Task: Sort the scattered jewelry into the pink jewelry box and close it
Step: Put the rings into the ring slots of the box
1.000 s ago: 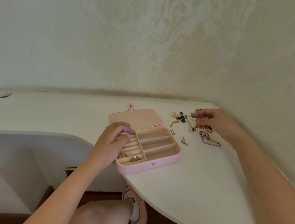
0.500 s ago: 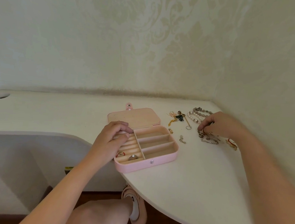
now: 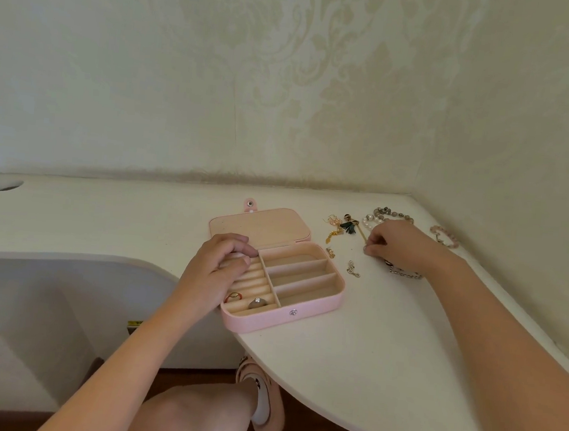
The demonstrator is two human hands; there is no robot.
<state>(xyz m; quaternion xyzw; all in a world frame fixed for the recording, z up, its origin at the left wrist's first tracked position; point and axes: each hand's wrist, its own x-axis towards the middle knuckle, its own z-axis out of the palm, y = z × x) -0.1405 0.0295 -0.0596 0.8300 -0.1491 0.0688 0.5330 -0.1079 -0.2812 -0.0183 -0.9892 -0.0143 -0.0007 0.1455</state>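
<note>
The pink jewelry box (image 3: 281, 318) lies open on the white desk, its lid (image 3: 261, 223) folded back. A red-gold ring (image 3: 233, 296) and a silver ring (image 3: 257, 303) sit in its ring rolls. My left hand (image 3: 216, 268) rests on those rolls with its fingers curled in. My right hand (image 3: 397, 244) pinches the near end of a thin gold pin (image 3: 361, 236) that lies on the desk. Around it lie gold earrings (image 3: 333, 233), a green tassel piece (image 3: 349, 225), a pearl bracelet (image 3: 367, 219), a grey bead bracelet (image 3: 393, 213), a pink bead bracelet (image 3: 444, 236), a silver chain (image 3: 405, 272) and a small silver earring (image 3: 353, 269).
The desk (image 3: 349, 358) fits into a wall corner at the back right and has a curved front edge. A cable hole (image 3: 6, 185) is at the far left. My knee and a pink shoe (image 3: 267, 399) show below the desk edge.
My right hand drew back right over the silver chain, then came forward left onto the gold pin's end. The pink bead bracelet now lies uncovered at the right. My left hand stayed on the box.
</note>
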